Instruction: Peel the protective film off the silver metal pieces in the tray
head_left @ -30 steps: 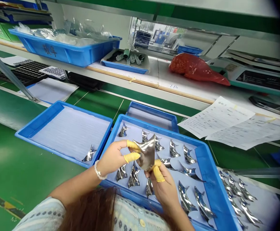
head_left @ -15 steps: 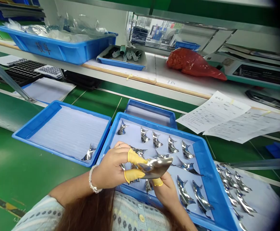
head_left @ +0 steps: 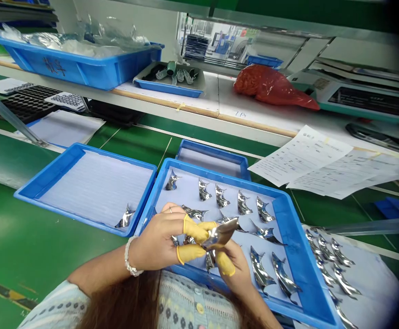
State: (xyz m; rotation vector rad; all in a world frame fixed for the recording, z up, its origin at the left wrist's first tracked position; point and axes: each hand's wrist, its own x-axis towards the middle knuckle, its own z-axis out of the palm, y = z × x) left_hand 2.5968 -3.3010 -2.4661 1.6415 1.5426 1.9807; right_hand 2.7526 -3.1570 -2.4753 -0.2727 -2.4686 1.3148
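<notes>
My left hand [head_left: 167, 235], with yellow finger cots on its fingertips, pinches a shiny curved metal part [head_left: 224, 232] by its left end. From the other side my right hand [head_left: 235, 265] has a yellow-capped thumb against the lower edge of this part; its other fingers are largely hidden behind. Both hands are over a blue tray [head_left: 290, 228] lined with white paper. Several similar pointed metal parts, such as this one [head_left: 261, 269], lie spread in the tray, some covered by my hands.
Left of it, another blue tray [head_left: 83, 183] holds one metal part [head_left: 126, 216] in its corner. More parts [head_left: 343, 279] lie on white paper at the right. Behind runs a shelf [head_left: 220, 109] with a red bag [head_left: 271, 87], a scale [head_left: 367, 98] and a blue bin [head_left: 72, 64]. Paper sheets [head_left: 302, 155] hang off its edge.
The held metal part has turned, showing a narrower, more upright face. My right thumb has come round onto its near lower side. The left hand keeps its pinch.
</notes>
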